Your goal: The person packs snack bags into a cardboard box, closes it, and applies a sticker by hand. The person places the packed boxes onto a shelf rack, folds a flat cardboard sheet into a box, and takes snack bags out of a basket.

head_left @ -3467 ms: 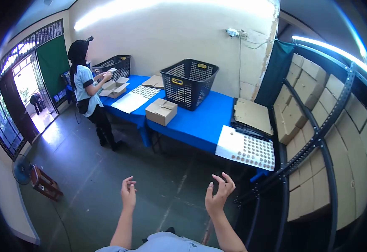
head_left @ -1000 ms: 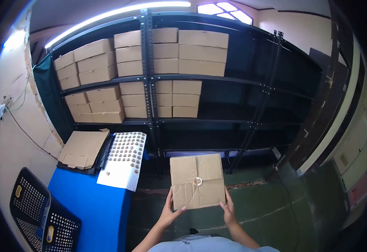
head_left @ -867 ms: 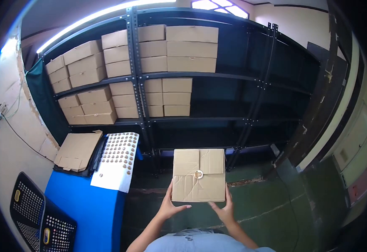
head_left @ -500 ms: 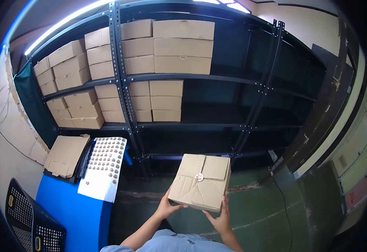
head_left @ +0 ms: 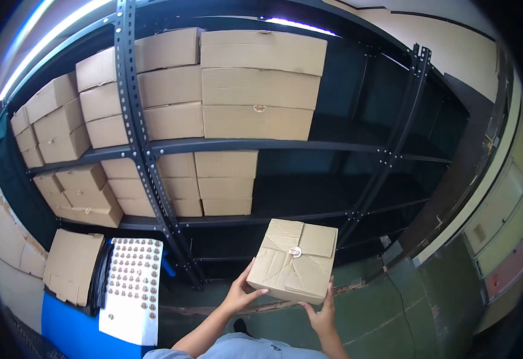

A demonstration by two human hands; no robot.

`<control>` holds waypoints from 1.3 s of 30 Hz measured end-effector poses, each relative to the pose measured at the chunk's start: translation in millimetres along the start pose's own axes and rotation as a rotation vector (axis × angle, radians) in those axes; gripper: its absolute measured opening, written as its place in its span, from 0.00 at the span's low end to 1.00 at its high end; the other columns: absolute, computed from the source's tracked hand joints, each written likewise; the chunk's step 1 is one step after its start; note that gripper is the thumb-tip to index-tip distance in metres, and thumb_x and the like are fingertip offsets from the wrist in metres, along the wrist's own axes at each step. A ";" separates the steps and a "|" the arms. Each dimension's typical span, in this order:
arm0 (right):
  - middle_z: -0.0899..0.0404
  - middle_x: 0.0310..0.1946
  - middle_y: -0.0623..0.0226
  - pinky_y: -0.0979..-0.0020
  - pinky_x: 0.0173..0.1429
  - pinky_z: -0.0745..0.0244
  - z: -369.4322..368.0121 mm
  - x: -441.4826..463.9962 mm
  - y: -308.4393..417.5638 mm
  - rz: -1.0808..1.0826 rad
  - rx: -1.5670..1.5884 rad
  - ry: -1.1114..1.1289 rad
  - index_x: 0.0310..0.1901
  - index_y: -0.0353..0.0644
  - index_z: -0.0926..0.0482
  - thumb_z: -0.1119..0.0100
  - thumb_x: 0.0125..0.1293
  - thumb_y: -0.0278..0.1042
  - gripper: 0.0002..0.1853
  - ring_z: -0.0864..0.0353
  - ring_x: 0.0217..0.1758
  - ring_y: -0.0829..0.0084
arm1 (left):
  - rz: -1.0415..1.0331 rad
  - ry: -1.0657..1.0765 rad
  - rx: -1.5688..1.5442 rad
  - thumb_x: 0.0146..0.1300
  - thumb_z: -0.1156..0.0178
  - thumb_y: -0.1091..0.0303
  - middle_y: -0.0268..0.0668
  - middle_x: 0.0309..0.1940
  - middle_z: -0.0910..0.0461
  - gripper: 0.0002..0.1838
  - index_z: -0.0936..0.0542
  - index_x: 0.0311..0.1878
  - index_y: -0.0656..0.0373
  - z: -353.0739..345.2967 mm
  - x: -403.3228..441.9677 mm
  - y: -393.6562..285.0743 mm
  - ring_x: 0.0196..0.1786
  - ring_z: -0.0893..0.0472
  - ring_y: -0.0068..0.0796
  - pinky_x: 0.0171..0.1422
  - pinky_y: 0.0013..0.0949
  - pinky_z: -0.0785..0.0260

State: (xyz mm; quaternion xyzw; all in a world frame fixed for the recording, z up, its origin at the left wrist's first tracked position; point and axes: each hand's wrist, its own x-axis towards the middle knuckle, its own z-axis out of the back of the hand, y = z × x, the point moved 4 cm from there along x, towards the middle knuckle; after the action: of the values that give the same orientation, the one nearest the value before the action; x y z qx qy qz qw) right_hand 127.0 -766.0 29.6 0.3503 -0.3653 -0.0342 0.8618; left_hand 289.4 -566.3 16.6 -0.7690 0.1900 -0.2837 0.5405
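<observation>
Since half a second ago, the black slotted-metal rack [head_left: 131,90] has grown larger in view; its gap to the square tan cardboard box [head_left: 279,276] is judged to have been narrowed, so the carry now appears close to the rack front. The box is clamped between both bare hands, its flaps closed under a round white sticker [head_left: 295,252]: left hand [head_left: 240,294] at the near left corner, right hand [head_left: 322,314] at the near right. Ahead-left of the grip, stacked brown cardboard boxes [head_left: 261,85] are held on two shelves. Well left, a white sheet of round stickers [head_left: 131,281] and flattened brown cardboard [head_left: 74,266] are laid on a blue-covered table [head_left: 64,326]. Reach is bounded by shelf edges ahead and a black perforated post [head_left: 406,119] ahead-right.
</observation>
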 end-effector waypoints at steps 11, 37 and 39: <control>0.44 0.71 0.41 0.60 0.67 0.33 -62.2 67.7 -46.0 -0.231 0.083 -0.167 0.73 0.33 0.52 0.31 0.59 0.29 0.47 0.34 0.69 0.49 | 0.005 0.088 0.182 0.57 0.33 0.80 0.42 0.72 0.39 0.51 0.54 0.78 0.54 36.8 100.0 -2.3 0.69 0.32 0.30 0.72 0.37 0.37; 0.46 0.72 0.39 0.62 0.69 0.36 -113.7 225.4 -217.6 -0.086 0.244 0.193 0.60 0.43 0.23 0.38 0.64 0.27 0.21 0.36 0.71 0.48 | -0.188 -0.421 0.738 0.53 0.30 0.79 0.49 0.68 0.33 0.40 0.34 0.70 0.57 39.5 206.0 80.9 0.63 0.24 0.42 0.60 0.34 0.27; 0.46 0.72 0.40 0.62 0.70 0.38 -140.5 229.0 -239.5 -0.097 0.297 0.311 0.60 0.45 0.23 0.37 0.64 0.28 0.22 0.37 0.72 0.49 | 0.051 -0.584 0.559 0.58 0.35 0.81 0.51 0.66 0.31 0.39 0.39 0.72 0.59 58.4 207.5 114.2 0.64 0.26 0.39 0.63 0.37 0.28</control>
State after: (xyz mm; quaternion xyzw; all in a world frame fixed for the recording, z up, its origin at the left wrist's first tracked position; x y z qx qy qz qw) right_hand 433.4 -937.0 -50.8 0.4915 -0.2115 0.0330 0.8441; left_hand 487.7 -687.6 -57.5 -0.6358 -0.0370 -0.0803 0.7668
